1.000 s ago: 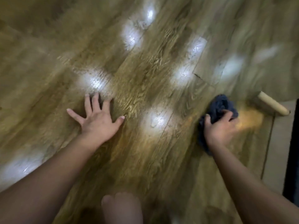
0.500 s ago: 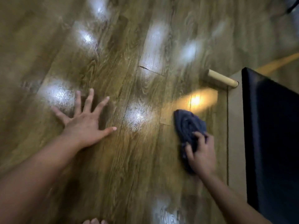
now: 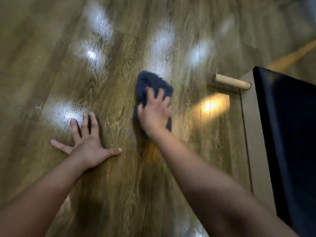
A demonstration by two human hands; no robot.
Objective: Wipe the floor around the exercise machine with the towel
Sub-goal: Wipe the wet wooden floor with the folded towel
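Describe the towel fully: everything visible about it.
The towel is a small dark blue cloth, soft and fuzzy-looking, bunched into a rough, crumpled wad rather than spread flat. It lies on the wooden floor, left of the pale wooden peg and the dark machine, touching neither. The right hand presses on its near half, fingers spread and bent over it; its far end sticks out beyond the fingertips. Motion blur hides any weave or edging.

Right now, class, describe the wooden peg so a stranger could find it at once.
Start at the black padded exercise machine on the right, on its pale wooden base. From the base's far corner a short wooden peg sticks out sideways above the floor. It is the only pale round rod there, right of the dark towel.
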